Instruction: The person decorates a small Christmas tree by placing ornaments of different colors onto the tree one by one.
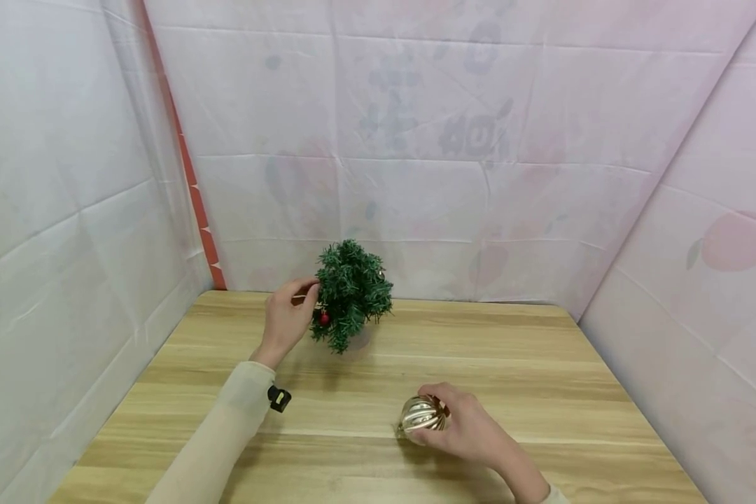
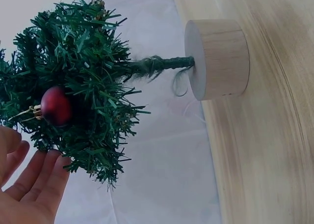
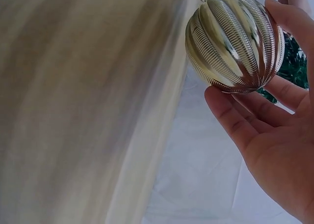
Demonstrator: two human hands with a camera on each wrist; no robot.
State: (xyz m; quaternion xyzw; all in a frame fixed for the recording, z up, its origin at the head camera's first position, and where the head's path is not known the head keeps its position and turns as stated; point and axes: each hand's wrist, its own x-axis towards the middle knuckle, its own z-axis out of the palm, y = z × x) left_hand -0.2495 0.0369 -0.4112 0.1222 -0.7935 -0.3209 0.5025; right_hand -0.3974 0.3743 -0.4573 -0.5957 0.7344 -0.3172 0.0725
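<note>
A small green artificial Christmas tree [image 1: 351, 283] stands on a round wooden base [image 2: 225, 59], near the table's back edge. My left hand [image 1: 288, 315] is at its left side, thumb and index finger close together at the branches; foliage and the frame edge partly hide what they pinch. A red bauble [image 2: 56, 106] with a gold cap and cord hangs among the branches beside these fingers. Closer to me, my right hand [image 1: 469, 428] grips a ribbed gold bauble [image 3: 234, 43] between thumb and fingers. Its hanging loop points left in the head view.
Beneath everything is a wood-grain table [image 1: 542, 364] with rounded back corners. White printed cloth [image 1: 416, 182] hangs behind it and along both sides. A small black device with a yellow mark [image 1: 280, 399] sits at my left wrist.
</note>
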